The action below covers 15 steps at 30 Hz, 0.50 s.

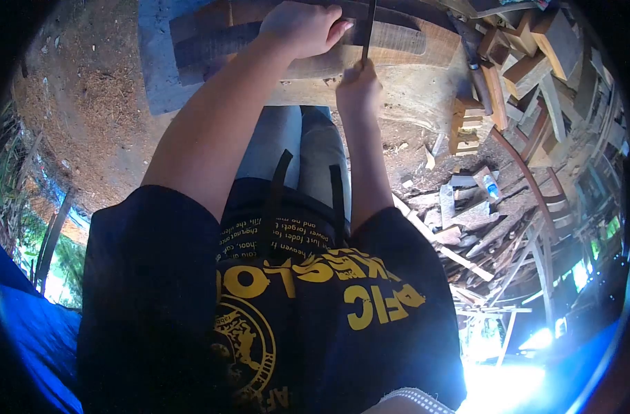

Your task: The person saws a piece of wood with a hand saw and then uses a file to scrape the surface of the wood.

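Note:
My right hand (360,90) is closed around the lower end of a narrow, dark, blade-like tool (370,31), which points away from me; its far end leaves the frame. Just left of it, my left hand (304,29) lies over a curved wooden piece (391,38) with its fingers curled. What those fingers grip, if anything, is hidden. The curved piece has a dark, rounded end and rests on a lighter wooden board (432,52). More dark wood (208,45) lies to the left of my left forearm.
A pale work surface (404,90) lies beneath the boards, above my knees. At right are stacked wood blocks (525,72), a curved wooden strip (525,169) and a heap of offcuts (491,238) with a small white-and-blue bottle (491,186). Sawdust (97,117) covers the ground at left.

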Each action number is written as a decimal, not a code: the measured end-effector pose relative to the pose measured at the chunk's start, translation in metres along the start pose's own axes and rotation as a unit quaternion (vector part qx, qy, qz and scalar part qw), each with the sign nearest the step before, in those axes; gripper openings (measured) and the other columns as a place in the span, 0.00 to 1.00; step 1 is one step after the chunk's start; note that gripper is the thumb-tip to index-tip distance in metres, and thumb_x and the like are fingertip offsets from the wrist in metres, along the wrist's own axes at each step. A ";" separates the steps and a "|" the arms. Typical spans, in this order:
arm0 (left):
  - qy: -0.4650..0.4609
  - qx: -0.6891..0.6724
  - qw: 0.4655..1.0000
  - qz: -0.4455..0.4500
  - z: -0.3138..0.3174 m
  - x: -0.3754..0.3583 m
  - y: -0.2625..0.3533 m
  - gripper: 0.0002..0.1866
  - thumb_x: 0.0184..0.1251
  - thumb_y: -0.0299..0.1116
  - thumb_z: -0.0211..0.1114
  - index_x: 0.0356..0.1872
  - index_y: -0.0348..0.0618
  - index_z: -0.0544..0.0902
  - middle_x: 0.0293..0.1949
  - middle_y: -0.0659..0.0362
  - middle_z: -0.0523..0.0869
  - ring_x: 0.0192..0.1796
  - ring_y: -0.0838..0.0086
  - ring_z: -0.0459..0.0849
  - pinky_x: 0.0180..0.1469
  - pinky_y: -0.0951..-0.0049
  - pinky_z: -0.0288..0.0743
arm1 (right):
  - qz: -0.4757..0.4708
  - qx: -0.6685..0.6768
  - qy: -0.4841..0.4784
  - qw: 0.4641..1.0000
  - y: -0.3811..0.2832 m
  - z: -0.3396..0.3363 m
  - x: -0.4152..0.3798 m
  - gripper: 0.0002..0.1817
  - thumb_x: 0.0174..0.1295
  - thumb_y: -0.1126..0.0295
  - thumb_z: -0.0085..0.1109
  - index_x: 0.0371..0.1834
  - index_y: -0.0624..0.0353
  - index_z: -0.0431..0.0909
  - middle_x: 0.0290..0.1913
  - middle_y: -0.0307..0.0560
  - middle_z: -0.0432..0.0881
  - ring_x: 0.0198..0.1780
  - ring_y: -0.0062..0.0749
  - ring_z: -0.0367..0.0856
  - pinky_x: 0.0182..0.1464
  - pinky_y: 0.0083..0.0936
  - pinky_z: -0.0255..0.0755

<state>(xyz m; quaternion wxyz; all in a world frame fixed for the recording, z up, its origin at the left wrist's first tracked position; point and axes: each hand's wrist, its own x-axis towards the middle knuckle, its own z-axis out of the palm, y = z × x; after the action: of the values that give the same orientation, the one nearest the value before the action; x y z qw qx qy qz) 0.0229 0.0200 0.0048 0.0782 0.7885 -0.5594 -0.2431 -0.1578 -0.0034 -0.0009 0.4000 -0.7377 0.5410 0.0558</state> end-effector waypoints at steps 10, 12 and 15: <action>0.011 0.042 0.999 -0.006 0.025 0.001 -0.008 0.21 0.74 0.51 0.44 0.36 0.47 0.79 0.21 0.54 0.85 0.24 0.59 0.86 0.25 0.56 0.80 | 0.009 0.057 -0.007 0.998 0.004 0.009 -0.008 0.07 0.67 0.71 0.45 0.37 0.63 0.71 0.27 0.64 0.79 0.32 0.58 0.81 0.35 0.42 0.73; 0.003 0.044 0.999 -0.009 0.023 0.002 -0.007 0.21 0.74 0.51 0.44 0.36 0.47 0.79 0.21 0.55 0.84 0.24 0.59 0.85 0.25 0.56 0.79 | 0.015 -0.002 0.007 1.000 -0.013 0.004 0.008 0.05 0.67 0.72 0.45 0.36 0.62 0.70 0.28 0.62 0.79 0.33 0.54 0.82 0.36 0.41 0.74; 0.002 0.043 0.999 -0.009 0.025 0.002 -0.005 0.21 0.74 0.50 0.44 0.35 0.47 0.79 0.20 0.55 0.84 0.23 0.59 0.85 0.24 0.56 0.79 | 0.024 0.018 -0.023 0.999 0.027 0.005 -0.046 0.09 0.68 0.69 0.43 0.38 0.63 0.71 0.31 0.65 0.80 0.38 0.59 0.82 0.38 0.44 0.75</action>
<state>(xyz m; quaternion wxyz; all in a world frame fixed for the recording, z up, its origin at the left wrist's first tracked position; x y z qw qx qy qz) 0.0157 0.0241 -0.0198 0.0434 0.7970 -0.5618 -0.2177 -0.1972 0.0324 0.0051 0.4237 -0.7156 0.5505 0.0726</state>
